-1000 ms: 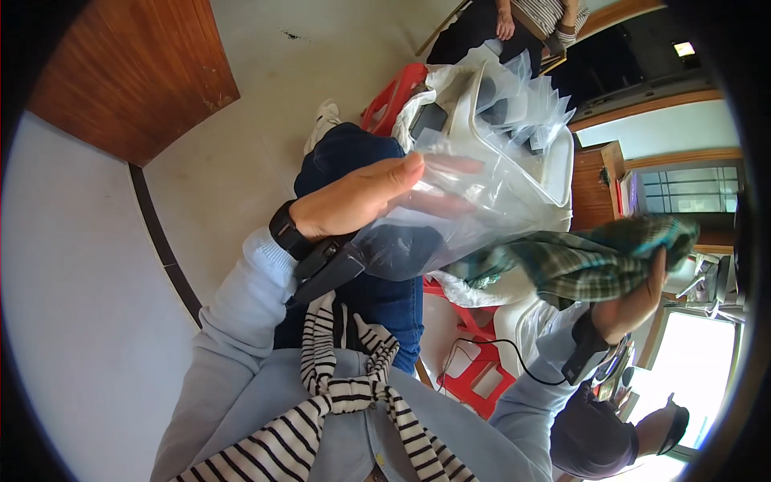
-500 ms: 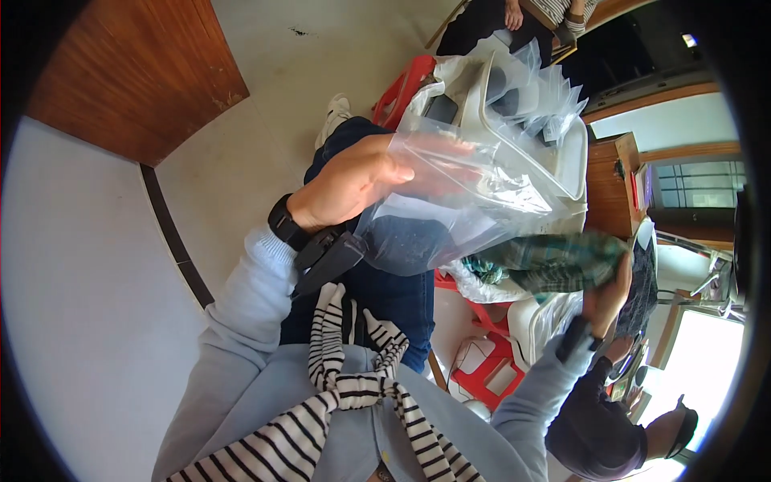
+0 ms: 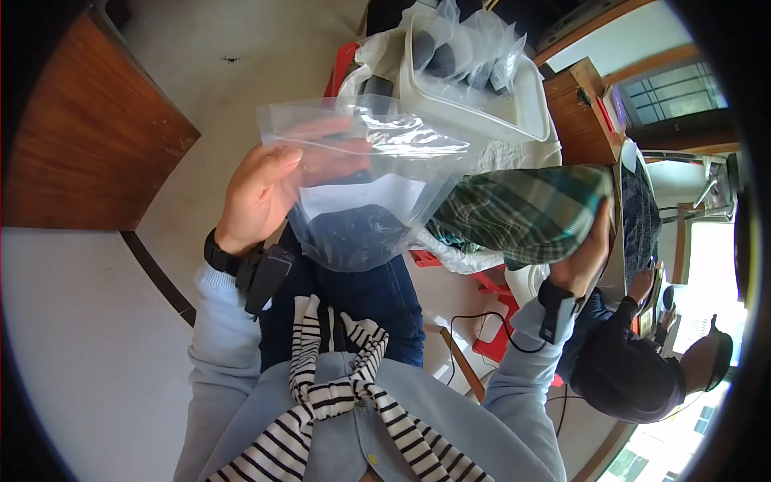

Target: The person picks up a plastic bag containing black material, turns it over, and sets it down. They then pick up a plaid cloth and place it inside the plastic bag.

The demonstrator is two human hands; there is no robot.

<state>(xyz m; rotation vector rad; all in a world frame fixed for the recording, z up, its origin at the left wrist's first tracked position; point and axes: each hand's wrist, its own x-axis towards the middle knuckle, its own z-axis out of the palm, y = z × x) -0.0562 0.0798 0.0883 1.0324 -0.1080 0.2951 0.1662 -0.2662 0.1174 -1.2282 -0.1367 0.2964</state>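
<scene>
My left hand (image 3: 259, 197) grips a clear plastic bag (image 3: 438, 149) near its opening. Its thumb lies in front, and the other fingers show through the film; whether they are inside or behind it I cannot tell. Low in the bag sits a dark, rounded piece (image 3: 357, 237), with a white sheet (image 3: 365, 193) above it. My right hand (image 3: 590, 249) holds a green plaid cloth item (image 3: 534, 213) by its right end, fingers partly hidden behind it. The cloth's left end reaches close to the bag's right side.
Beyond the bag, a white bin (image 3: 474, 112) holds several clear bags (image 3: 474, 52) with dark contents. Red stools (image 3: 341, 68) stand below. A wooden cabinet (image 3: 88, 128) is at far left. At right, a person in dark clothing (image 3: 630, 361) works at a table. A black cable (image 3: 482, 317) hangs near my right forearm.
The view has shifted, and the bag now appears further left and flatter toward me. The plaid cloth has come up and shows more broadly in my right hand.
</scene>
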